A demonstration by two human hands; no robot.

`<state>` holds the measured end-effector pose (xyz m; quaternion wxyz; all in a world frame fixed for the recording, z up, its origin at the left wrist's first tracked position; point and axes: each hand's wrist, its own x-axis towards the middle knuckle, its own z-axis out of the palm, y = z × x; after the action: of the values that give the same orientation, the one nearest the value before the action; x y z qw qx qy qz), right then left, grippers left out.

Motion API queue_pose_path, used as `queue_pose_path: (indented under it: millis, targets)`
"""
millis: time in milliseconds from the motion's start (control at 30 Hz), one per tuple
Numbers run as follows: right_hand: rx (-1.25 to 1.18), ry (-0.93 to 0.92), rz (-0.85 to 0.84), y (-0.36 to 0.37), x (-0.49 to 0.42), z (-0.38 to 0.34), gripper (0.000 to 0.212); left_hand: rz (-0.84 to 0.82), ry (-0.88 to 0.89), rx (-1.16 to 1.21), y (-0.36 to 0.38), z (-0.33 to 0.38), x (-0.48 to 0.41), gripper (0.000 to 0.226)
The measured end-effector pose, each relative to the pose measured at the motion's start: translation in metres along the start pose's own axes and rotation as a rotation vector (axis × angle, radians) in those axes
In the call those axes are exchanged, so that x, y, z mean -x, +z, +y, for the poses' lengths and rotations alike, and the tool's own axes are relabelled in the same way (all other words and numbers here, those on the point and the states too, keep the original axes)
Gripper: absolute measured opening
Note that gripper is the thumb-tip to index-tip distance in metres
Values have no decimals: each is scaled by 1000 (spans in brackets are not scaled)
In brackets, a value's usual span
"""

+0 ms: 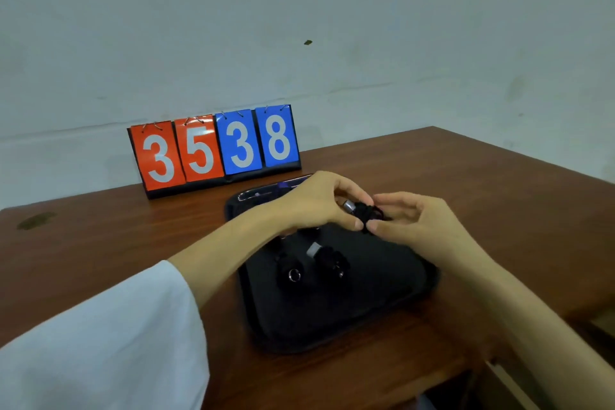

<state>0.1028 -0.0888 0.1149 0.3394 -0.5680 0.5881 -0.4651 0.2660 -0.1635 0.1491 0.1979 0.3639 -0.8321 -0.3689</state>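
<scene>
The right edge of the table (100, 243) was seen running close past the right forearm, with a drop beyond it, and a far corner was seen near the wall (299, 27). Open wood was left on the left side of the open black case (382, 293) and in a narrower strip before the near edge. The surface was shown as dark reddish-brown wood with a dull stain at the far left, and the wall behind was shown as pale and marked.

A small black cable bundle (364, 214) with a silver plug (348, 206) was held in the air between both hands, just above the far part of the case. The left hand (319, 206) was curled round the plug end, which was pinched by thumb and fingers. The right hand (422, 226) was half closed, and the black end was pinched by its thumb and fingertips.

Two more cable bundles (293, 271) were seen lying side by side in the case, below the hands. A flip scoreboard (216, 150) reading 3538 was stood upright at the back of the table, well apart from the hands, and a white sleeve (100, 336) was seen over the left arm
</scene>
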Motion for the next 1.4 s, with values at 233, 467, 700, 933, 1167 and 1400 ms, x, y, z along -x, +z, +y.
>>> queue_pose_path:
  millis: [233,467,700,933,1167,1400]
  targets:
    - [405,-103,119,2,-1,31,54,-215,-42,-69,17,-11,-31,31]
    - [639,-144,155,12,9,34,51,-361,-25,-118,15,-27,-36,33]
    - [784,-261,165,12,10,38,50,-406,-40,-151,16,-30,-38,35]
    - [585,-132,231,-14,-12,20,33,-62,-62,69,-21,-23,-21,36]
    - [616,-109,160,-18,-45,10,22,301,-293,-80,-65,-61,33,14]
    - [607,-140,30,1,-17,6,8,294,-64,-233,-34,-47,72,9]
